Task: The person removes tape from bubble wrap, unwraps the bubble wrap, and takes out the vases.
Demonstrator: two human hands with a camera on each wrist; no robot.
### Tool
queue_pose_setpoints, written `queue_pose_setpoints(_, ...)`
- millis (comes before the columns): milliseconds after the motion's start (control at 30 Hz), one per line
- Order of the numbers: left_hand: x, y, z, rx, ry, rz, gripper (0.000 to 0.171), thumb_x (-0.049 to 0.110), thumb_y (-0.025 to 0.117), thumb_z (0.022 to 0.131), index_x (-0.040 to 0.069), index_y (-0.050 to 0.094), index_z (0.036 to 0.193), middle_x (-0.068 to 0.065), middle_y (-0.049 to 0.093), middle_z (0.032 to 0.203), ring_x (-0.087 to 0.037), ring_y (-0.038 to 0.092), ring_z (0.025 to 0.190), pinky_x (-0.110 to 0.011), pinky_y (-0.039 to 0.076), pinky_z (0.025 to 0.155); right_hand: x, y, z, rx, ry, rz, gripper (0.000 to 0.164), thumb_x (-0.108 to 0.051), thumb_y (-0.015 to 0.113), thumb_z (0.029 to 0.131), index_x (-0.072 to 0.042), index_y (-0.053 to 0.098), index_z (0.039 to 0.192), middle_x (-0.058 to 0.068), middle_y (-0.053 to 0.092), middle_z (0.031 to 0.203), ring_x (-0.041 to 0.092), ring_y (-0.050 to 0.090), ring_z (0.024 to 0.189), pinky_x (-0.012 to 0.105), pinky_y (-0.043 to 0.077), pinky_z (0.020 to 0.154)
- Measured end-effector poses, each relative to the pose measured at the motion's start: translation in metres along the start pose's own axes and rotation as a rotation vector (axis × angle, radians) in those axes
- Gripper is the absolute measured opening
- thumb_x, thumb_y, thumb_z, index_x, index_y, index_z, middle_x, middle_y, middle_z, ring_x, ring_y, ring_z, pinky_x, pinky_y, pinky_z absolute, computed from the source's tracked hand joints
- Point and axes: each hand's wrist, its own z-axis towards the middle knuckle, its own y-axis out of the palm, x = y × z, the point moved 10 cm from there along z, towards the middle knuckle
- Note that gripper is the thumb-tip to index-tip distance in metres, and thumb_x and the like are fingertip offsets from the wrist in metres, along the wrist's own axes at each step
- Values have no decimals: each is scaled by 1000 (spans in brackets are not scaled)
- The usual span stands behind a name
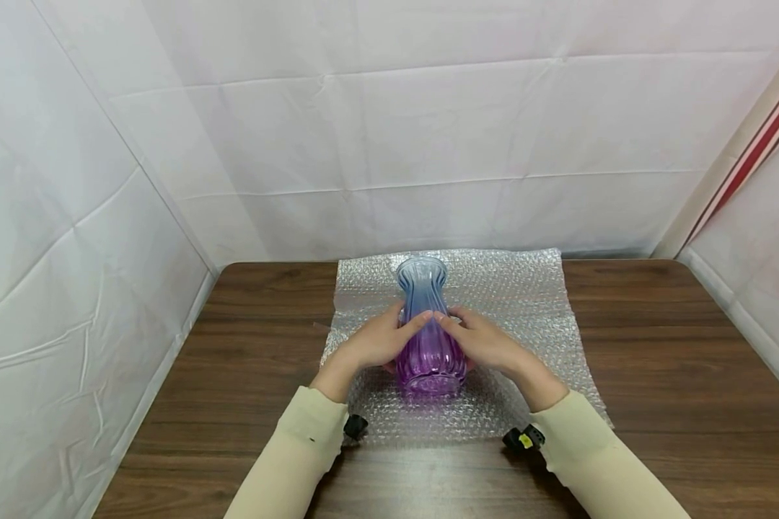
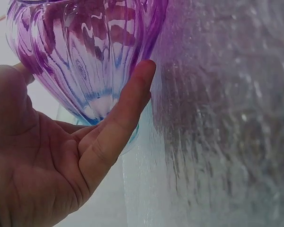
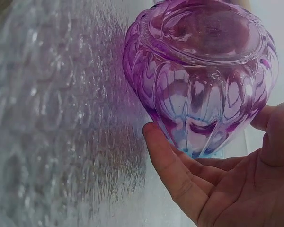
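Observation:
A ribbed glass vase (image 1: 430,353), purple at its base and fading to blue at the flared mouth, lies on its side over a sheet of bubble wrap (image 1: 519,295). Its mouth points away from me and its base faces me. From the left, my left hand (image 1: 379,339) grips the body, thumb on top and fingers curving underneath. My right hand (image 1: 490,344) holds the opposite side the same way, the two thumb tips nearly meeting. Both wrist views show fingers around the vase (image 3: 199,94), close over the wrap.
Beneath the wrap is a dark wood-grain table (image 1: 662,360) with rounded far corners. White cloth (image 1: 428,137) hangs behind it and at both sides, with a red stripe (image 1: 753,155) at the right. Black wrist devices (image 1: 523,437) sit by both sleeve cuffs.

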Motion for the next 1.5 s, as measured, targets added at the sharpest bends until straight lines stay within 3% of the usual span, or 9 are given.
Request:
queue_pose_setpoints(100, -1, -1, 0, 8, -14, 13, 100, 76, 44, 98, 10, 16, 167, -30, 59, 142, -31, 75, 77, -42, 62, 60, -2, 0, 0, 1, -8, -8, 76, -57, 43, 108, -2, 33, 159, 31, 53, 147, 28, 72, 100, 38, 62, 76)
queue_pose_setpoints(200, 1, -2, 0, 25, -10, 52, 98, 75, 44, 98, 9, 19, 166, -28, 58, 145, -38, 74, 100, -44, 63, 73, -4, 1, 0, 5, -23, -13, 71, -54, 42, 109, -2, 37, 157, 28, 56, 145, 34, 69, 113, 44, 61, 87)
queue_pose_setpoints(367, 3, -3, 0, 53, 9, 74, 93, 72, 44, 100, 9, 23, 165, -26, 57, 147, -43, 65, 123, -48, 60, 89, -6, 0, -1, 28, -54, -31, 70, -53, 41, 109, -1, 40, 157, 26, 52, 151, 43, 52, 139, 57, 42, 116)
queue_pose_setpoints(533, 5, -4, -1, 83, 8, 107, 90, 69, 44, 102, 8, 24, 165, -24, 50, 154, -44, 52, 139, -57, 46, 112, -9, 1, -2, 36, -89, -24, 67, -50, 41, 110, 0, 43, 155, 25, 55, 149, 43, 51, 140, 59, 39, 118)
queue_pose_setpoints(733, 6, -4, -1, 87, 9, 110, 87, 68, 44, 103, 8, 27, 164, -24, 54, 151, -44, 54, 138, -58, 46, 111, -11, 2, -2, 41, -97, -18, 64, -50, 41, 110, -3, 47, 153, 23, 58, 147, 42, 53, 138, 58, 39, 118)
queue_pose_setpoints(1133, 7, -5, -1, 81, 20, 84, 84, 66, 45, 103, 10, 30, 163, -23, 56, 150, -44, 54, 137, -59, 46, 112, -12, 1, -4, 39, -101, -19, 67, -51, 39, 111, -2, 40, 158, 24, 54, 151, 42, 50, 142, 58, 37, 120)
queue_pose_setpoints(1500, 13, -5, -4, 80, 66, 48, 77, 62, 46, 105, 14, 32, 163, -21, 58, 148, -41, 57, 135, -57, 47, 112, -17, 1, -7, 43, -121, -31, 66, -50, 39, 111, -3, 41, 157, 23, 62, 142, 39, 61, 132, 55, 45, 114)
